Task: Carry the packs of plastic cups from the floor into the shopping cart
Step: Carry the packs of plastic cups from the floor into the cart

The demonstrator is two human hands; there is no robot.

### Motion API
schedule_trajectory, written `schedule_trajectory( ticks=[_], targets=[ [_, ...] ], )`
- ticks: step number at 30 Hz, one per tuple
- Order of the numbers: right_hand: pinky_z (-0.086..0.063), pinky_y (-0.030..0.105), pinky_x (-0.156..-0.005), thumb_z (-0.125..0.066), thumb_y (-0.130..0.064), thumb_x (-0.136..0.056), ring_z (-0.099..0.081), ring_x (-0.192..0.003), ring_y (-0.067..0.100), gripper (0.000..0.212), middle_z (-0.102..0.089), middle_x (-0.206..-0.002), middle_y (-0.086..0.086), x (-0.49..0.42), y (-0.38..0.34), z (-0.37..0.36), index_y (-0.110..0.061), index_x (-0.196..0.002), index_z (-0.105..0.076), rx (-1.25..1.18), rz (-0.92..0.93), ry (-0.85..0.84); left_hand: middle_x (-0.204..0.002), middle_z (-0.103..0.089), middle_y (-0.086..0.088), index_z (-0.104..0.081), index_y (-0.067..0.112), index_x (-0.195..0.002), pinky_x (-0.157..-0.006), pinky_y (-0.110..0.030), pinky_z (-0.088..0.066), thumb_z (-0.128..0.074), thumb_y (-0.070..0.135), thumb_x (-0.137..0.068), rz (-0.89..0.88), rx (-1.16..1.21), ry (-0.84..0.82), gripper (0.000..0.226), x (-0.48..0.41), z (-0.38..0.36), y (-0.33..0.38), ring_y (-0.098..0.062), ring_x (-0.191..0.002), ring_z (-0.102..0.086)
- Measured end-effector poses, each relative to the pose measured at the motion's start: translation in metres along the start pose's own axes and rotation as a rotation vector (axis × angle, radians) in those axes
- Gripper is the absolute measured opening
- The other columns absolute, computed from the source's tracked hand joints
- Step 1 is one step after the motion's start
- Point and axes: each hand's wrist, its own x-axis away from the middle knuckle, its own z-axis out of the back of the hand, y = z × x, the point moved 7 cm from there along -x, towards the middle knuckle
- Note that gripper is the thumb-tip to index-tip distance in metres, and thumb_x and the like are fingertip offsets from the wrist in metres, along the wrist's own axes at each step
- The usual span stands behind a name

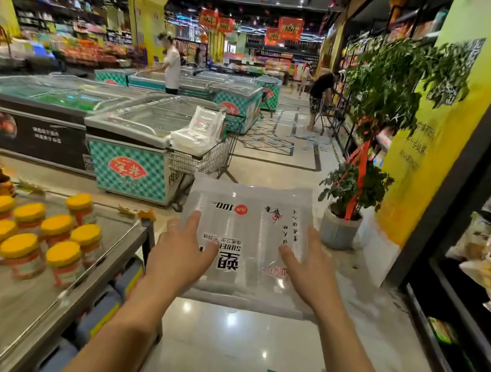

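Observation:
I hold a clear pack of plastic cups (247,236) with black and red print flat in front of me, above the floor. My left hand (182,249) grips its left side and my right hand (310,266) grips its right side, thumbs and forefingers lying on top. The fingers underneath are hidden. Ahead stands the wire shopping cart (210,159), parked against a chest freezer, with several white packs of cups (198,132) piled in it above the rim.
A steel table (49,269) with yellow-lidded jars (24,244) is close on my left. Chest freezers (130,152) line the left of the aisle. A potted plant (348,199) and a fridge shelf (481,279) stand on the right. Two people work farther back.

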Motion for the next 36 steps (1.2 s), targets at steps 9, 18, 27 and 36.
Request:
schedule_trajectory(
  ticks=[9, 18, 27, 36],
  targets=[
    [-0.031, 0.028, -0.087, -0.051, -0.046, -0.096, -0.044, -0.131, 0.026, 0.071, -0.040, -0.147, 0.008, -0.207, 0.021, -0.085, -0.029, -0.154, -0.013, 0.036, -0.043, -0.014, -0.127, -0.049, -0.014, -0.026, 0.034, -0.142, -0.084, -0.043, -0.050, -0.046, 0.061, -0.083, -0.045, 0.039, 0.017, 0.068, -0.214, -0.067, -0.021, -0.033, -0.108, -0.053],
    [-0.028, 0.029, -0.083, -0.051, -0.046, -0.096, -0.044, -0.129, 0.029, 0.074, -0.040, -0.146, 0.010, -0.414, 0.017, -0.161, -0.031, -0.154, -0.008, 0.020, -0.106, -0.012, -0.141, -0.040, -0.019, -0.023, 0.027, -0.148, -0.094, -0.044, -0.044, -0.050, 0.058, -0.088, -0.031, 0.027, -0.016, 0.073, -0.438, -0.105, -0.038, -0.035, -0.123, -0.046],
    [-0.032, 0.030, -0.084, -0.055, -0.041, -0.093, -0.045, -0.126, 0.021, 0.069, -0.054, -0.132, -0.006, -0.629, 0.062, -0.243, -0.033, -0.152, -0.020, -0.005, 0.007, 0.009, -0.136, -0.040, -0.018, -0.023, 0.028, -0.148, -0.092, -0.043, -0.045, -0.050, 0.057, -0.088, 0.021, -0.030, -0.047, 0.072, -0.641, -0.190, -0.054, -0.039, -0.115, -0.051],
    [-0.036, 0.030, -0.082, -0.057, -0.044, -0.089, -0.051, -0.120, 0.021, 0.063, -0.057, -0.124, -0.002, -0.902, 0.092, -0.327, -0.038, -0.144, -0.028, -0.059, 0.085, -0.158, -0.137, -0.038, -0.017, -0.025, 0.030, -0.146, -0.094, -0.043, -0.043, -0.052, 0.055, -0.087, 0.198, -0.014, -0.008, 0.069, -0.868, -0.255, -0.055, -0.039, -0.118, -0.048]
  ],
)
